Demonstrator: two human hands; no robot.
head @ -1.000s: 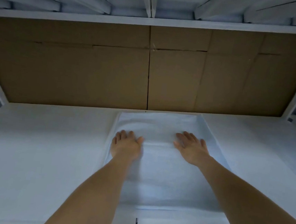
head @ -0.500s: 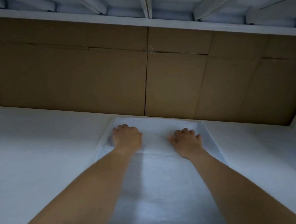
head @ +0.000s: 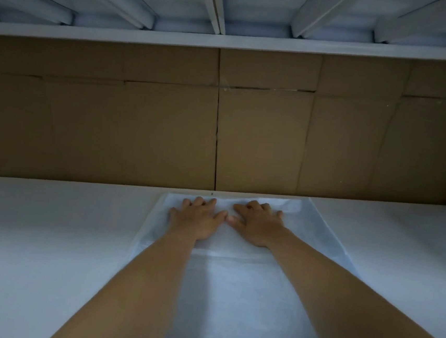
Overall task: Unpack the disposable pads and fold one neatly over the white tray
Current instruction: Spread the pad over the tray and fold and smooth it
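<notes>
Both hands are lying flat, fingers spread, on the thin pale-blue disposable pad. The left hand and right hand are sitting side by side with thumbs almost touching, gripping nothing, just pressing down near the pad's far edge. The pad is lying spread over a white surface, right up against the brown cardboard wall at the back. White slats are running overhead.
</notes>
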